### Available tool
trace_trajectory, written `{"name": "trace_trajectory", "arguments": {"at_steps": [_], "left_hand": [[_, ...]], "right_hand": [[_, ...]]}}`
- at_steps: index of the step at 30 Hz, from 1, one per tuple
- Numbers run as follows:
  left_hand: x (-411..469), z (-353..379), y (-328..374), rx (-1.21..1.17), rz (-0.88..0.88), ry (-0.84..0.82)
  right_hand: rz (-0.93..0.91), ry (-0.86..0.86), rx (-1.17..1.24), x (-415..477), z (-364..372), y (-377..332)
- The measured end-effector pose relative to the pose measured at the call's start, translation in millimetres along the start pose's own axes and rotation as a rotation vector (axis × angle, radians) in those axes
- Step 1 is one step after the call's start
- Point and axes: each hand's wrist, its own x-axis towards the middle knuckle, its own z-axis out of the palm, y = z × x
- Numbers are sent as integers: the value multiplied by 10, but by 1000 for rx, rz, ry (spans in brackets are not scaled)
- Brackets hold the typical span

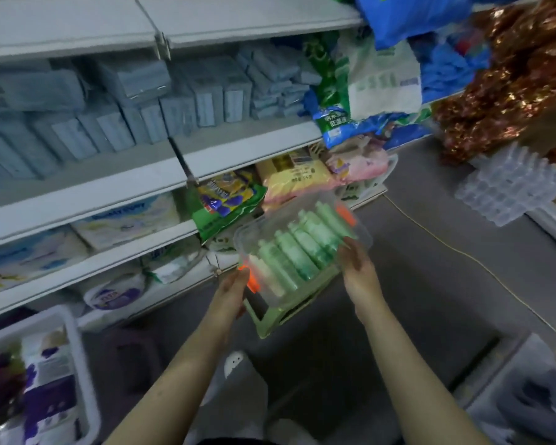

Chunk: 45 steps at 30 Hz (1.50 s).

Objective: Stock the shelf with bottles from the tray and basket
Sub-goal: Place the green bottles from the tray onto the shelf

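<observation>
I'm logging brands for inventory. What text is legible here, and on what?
None reads clearly.
Green and blue bag: white characters, blurred.
Green bag: purple and yellow lettering, blurred.
White pack: blue lettering, blurred.
Green bottles in the clear tray: labels unreadable.

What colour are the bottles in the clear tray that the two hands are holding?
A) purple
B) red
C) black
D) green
D: the bottles lying side by side in the clear tray are pale green. The left hand and the right hand grip the tray at opposite ends.
</observation>
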Motion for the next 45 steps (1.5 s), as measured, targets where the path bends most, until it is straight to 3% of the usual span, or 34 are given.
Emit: {"name": "trace_trajectory", "arguments": {"at_steps": [11, 15, 19, 25, 28, 31, 34, 38, 42, 45], "left_hand": [[1014, 592, 54, -179, -228, 222], [1371, 751, -140, -172, -289, 379], [1654, 923, -438, -246, -480, 549], [2022, 1073, -950, -189, -442, 749], [2135, 1065, -1238, -153, -410, 759], [2109, 1088, -1102, -168, -459, 743], [2022, 1100, -785, -226, -484, 732], [1953, 1088, -635, -326, -498, 703], [1741, 1078, -471, -86, -507, 791], [1377, 1146, -229, -102, -356, 780]], "right_hand": [[65, -167, -403, 1664, 177, 433], [47, -288, -574, 2220, 235, 608], [-10, -427, -697, 2652, 264, 864], [-152, -487, -734, 2801, 185, 1114], [-152, -502, -798, 2911, 132, 1207], [-124, -514, -882, 2972, 124, 1213], [-79, -567, -844, 2988, 124, 1151], [126, -597, -644, 2887, 96, 970], [281, -694, -360, 2531, 9, 593], [291, -831, -282, 2222, -26, 412]]}}
